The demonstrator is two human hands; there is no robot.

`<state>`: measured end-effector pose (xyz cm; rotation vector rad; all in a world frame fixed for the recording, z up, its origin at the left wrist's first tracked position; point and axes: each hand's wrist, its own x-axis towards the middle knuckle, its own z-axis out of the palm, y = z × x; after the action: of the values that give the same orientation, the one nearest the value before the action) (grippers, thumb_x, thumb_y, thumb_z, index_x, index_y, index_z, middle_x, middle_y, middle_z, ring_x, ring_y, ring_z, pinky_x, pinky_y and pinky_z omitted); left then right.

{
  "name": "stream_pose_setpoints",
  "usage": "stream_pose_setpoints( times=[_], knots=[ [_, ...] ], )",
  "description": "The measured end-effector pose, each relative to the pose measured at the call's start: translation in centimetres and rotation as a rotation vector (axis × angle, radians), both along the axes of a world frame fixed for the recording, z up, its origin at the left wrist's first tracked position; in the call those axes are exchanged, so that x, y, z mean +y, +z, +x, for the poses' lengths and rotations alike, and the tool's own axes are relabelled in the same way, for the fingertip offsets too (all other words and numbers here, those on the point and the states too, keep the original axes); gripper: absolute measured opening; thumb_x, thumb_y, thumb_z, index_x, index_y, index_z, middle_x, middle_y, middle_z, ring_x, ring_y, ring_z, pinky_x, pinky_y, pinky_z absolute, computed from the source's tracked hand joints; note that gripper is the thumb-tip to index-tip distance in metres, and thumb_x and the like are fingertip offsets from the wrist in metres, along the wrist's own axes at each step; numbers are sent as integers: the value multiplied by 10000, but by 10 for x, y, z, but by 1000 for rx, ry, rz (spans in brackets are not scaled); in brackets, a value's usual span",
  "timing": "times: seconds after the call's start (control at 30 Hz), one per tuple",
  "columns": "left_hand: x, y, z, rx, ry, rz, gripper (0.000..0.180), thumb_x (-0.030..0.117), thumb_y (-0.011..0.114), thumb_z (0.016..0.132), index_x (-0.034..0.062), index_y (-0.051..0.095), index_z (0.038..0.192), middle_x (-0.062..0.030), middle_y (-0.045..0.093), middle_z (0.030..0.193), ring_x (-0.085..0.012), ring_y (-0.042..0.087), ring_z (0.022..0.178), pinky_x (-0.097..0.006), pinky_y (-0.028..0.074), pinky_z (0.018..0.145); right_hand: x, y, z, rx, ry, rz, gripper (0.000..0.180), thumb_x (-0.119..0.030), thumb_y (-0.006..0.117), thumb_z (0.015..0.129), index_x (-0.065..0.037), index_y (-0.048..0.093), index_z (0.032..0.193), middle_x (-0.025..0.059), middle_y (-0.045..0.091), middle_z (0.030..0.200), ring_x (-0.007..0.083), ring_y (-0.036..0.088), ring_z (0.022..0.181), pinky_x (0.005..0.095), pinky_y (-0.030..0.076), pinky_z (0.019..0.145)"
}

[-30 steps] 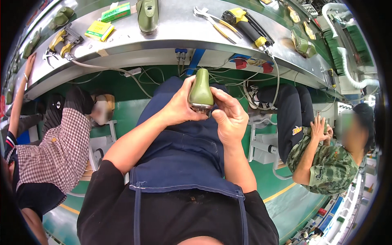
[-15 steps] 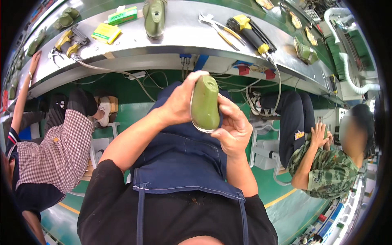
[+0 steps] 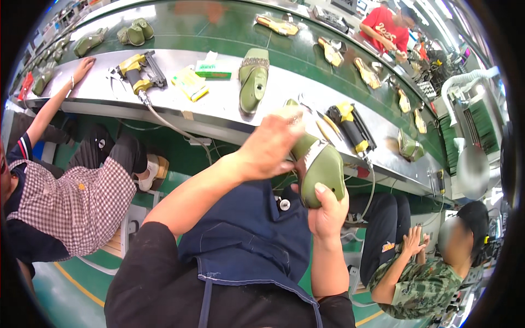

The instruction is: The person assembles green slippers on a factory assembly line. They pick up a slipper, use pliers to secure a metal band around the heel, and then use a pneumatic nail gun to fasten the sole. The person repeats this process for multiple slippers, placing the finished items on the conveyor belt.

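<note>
A green shoe last with a pale strap across it is tilted in front of me, just over the near table edge. My right hand is closed round its near end, thumb on the face beside a small dark hole. Over the far part of the last is my left hand, fingers bent and smeared by motion; whether they grip the strap I cannot tell. Another green last with a patterned strap stands on the metal table beyond my left hand.
On the table lie a yellow-black nail gun, a second nail gun, pincers and small boxes. Tan sandal parts line the green belt. Seated people flank me: a checked apron, a camouflage shirt.
The last has moved right and turned, so its strap now shows. My left hand has shifted from its side to its far part. My view has swung, showing more of the belt.
</note>
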<state>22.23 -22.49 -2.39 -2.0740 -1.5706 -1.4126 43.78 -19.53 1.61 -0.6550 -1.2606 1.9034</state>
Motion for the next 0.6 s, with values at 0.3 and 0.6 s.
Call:
stream_pose_setpoints(
  times=[0.3,0.6],
  knots=[
    [46,-47,-76,-658,554,-223,1012,198,859,822,-48,250,1593,-300,449,1470,-452,448,1382,-467,386,1177,100,-55,-127,-235,-38,523,791,-55,648,922,73,272,1607,183,558,1438,221,565,1299,333,447,1107],
    [82,-16,-116,-1356,162,-14,488,63,700,911,-48,548,1361,-110,676,1192,-192,651,1060,-333,523,945,149,-40,-189,-68,-82,369,713,-53,625,868,68,414,1537,146,658,1276,211,643,1135,326,493,1018]
  ],
)
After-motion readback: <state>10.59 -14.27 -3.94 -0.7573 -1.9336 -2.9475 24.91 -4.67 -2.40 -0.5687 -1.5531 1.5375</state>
